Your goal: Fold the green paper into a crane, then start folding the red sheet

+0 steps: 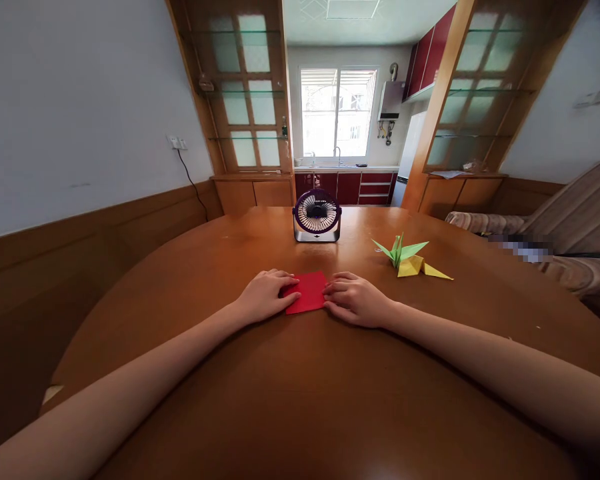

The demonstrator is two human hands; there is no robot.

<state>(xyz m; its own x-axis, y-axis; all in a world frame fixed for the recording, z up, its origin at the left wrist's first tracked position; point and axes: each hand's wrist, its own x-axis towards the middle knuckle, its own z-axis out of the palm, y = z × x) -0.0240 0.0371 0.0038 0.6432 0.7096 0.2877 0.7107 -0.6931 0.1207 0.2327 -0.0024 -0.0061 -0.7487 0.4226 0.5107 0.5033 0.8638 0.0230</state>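
Note:
A small, nearly square piece of red paper [307, 292] lies on the wooden table in front of me. My left hand [266, 293] rests at its left edge, with the thumb and fingertips on top of the sheet, holding it against the table. At the opposite edge, the bent fingers of my right hand [357, 299] grip the paper's right side. Whether the paper is folded in layers is too small to tell. To the right of my right hand stand a green origami crane [399, 252] and a folded yellow paper piece [420, 268], touching or overlapping in view.
A small purple-rimmed fan [317, 215] stands on the table [300, 393] beyond the paper. A striped armchair [575, 213] is at the right. A black cord [193, 179] hangs from a wall socket at the left. Wooden cabinets and a kitchen window [337, 110] are behind.

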